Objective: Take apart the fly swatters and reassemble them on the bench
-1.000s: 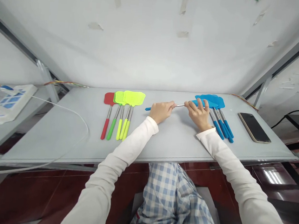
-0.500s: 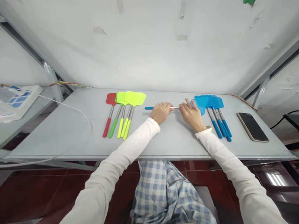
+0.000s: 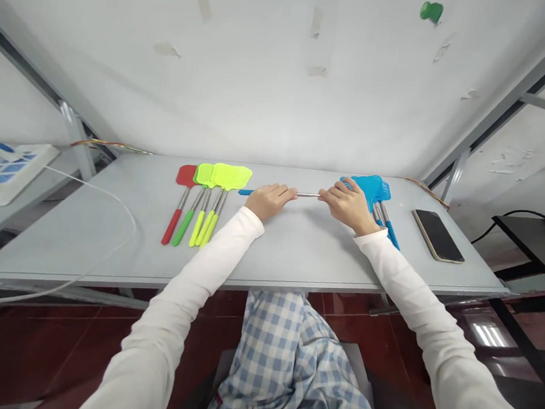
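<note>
A blue fly swatter with a metal telescopic rod lies crosswise between my hands, its handle end pointing left. My left hand is closed round its blue handle. Farther right, my right hand grips the rod near the swatter's head. More blue fly swatters lie behind and beside my right hand, which partly hides them. To the left rest a red fly swatter, a green fly swatter and several yellow fly swatters, heads toward the wall.
A phone lies on the right of the grey table. A white power strip sits at the far left, and a white cable runs over the table's left part. The white wall rises behind.
My hands have moved apart, and a longer stretch of metal rod shows between them. My right hand's fingers have closed on the rod. The whole view has shifted somewhat.
</note>
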Demonstrator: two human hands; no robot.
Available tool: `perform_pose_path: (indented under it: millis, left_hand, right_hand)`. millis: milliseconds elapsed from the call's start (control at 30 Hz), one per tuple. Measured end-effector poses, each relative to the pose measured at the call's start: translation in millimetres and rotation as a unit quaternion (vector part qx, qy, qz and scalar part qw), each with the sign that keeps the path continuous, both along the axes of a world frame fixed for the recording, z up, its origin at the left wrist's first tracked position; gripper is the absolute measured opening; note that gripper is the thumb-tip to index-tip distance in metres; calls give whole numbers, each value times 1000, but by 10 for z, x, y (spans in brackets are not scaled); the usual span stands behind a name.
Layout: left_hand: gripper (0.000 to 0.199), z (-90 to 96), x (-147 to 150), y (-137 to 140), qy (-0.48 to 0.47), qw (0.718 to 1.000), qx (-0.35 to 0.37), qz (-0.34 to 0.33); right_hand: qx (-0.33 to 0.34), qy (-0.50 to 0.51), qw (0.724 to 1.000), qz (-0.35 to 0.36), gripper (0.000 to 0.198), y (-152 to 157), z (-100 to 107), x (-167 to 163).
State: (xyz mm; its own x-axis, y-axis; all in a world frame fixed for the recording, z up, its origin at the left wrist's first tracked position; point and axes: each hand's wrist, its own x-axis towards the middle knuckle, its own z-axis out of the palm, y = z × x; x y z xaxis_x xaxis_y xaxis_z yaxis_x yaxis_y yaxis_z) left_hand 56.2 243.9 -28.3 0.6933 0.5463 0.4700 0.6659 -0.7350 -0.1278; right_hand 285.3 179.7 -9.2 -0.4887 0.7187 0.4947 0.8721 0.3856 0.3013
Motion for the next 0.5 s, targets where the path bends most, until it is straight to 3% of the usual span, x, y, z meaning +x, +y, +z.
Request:
perform_pose_path:
  millis: [133, 367, 500]
  left_hand:
    - [55, 53, -192, 25, -20, 1000, 11, 14]
    - [58, 27, -887, 164, -74, 996, 31, 38]
    - [53, 93, -854, 107, -96, 994, 41, 18]
  right_hand:
    - [28, -15, 999, -9, 33, -64, 86, 208]
    - [54, -23, 997, -58, 33, -296, 185, 834]
    - [17, -36, 998, -54, 36, -314, 195, 672]
